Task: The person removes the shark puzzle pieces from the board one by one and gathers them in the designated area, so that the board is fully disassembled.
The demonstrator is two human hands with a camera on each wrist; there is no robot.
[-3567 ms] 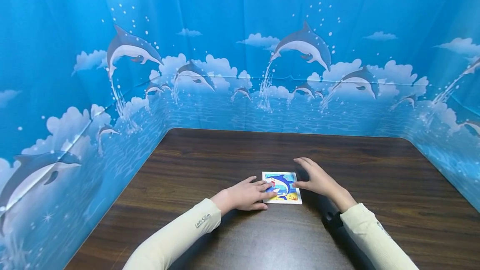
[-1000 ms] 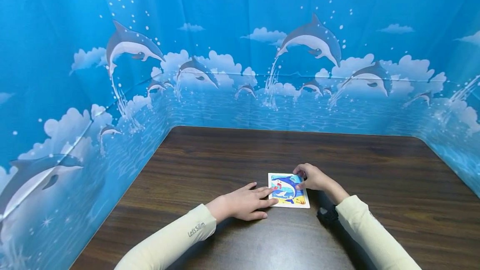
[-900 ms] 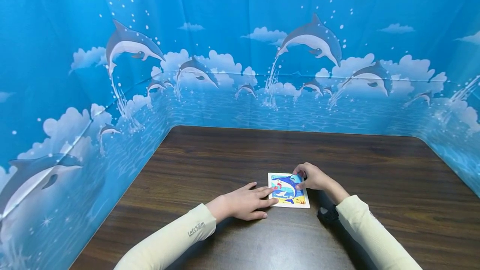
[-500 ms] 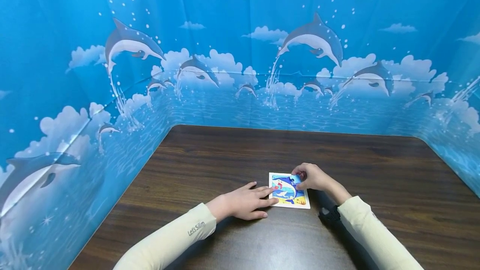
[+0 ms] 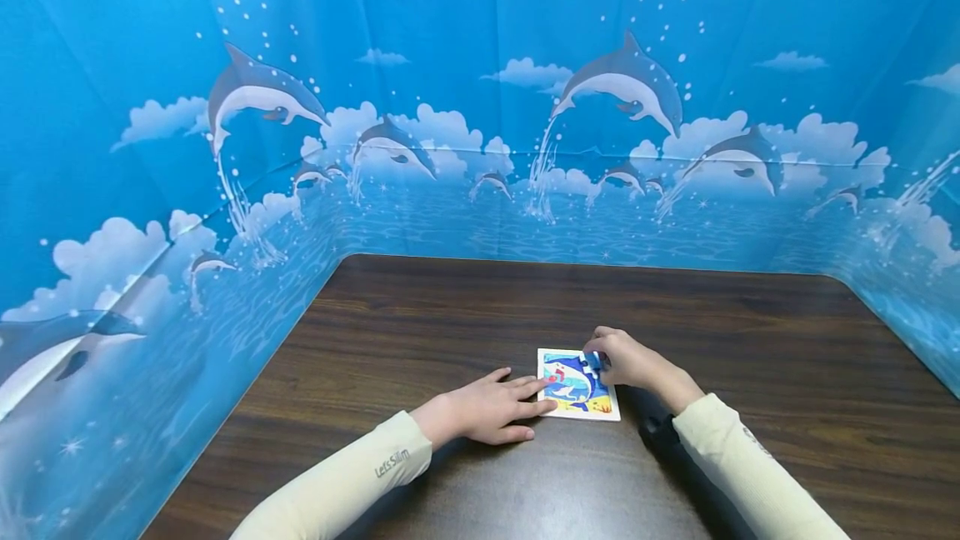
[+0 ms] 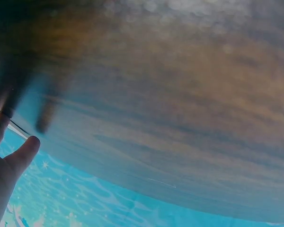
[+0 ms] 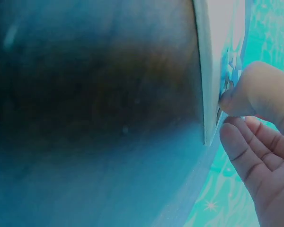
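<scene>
A small square jigsaw puzzle [image 5: 592, 416] in a white frame lies flat on the table, its picture a blue-and-white dolphin over yellow. My left hand [image 5: 487, 412] lies with its fingers spread, the fingertips on the puzzle's left side. At the upper right corner, my right hand [image 5: 630, 362] pinches a blue puzzle piece [image 5: 592, 360] between thumb and fingers, tilted up from the picture. The right wrist view shows thumb and fingertips of that hand [image 7: 262, 118] right at the frame's edge [image 7: 206, 80]. In the left wrist view, the thumb [image 6: 26, 152] is beside the frame's edge.
The dark wood-grain table [image 5: 420, 307] reaches back to a blue curtain [image 5: 420, 223] printed with dolphins, clouds and waves, which also runs along both sides. A black strap device [image 5: 660, 430] sits at my right wrist by the cream sleeve [image 5: 738, 452].
My right hand has moved from hovering beside the puzzle to its upper right corner, and the blue piece there has come up tilted. My left hand stays at the puzzle's left side.
</scene>
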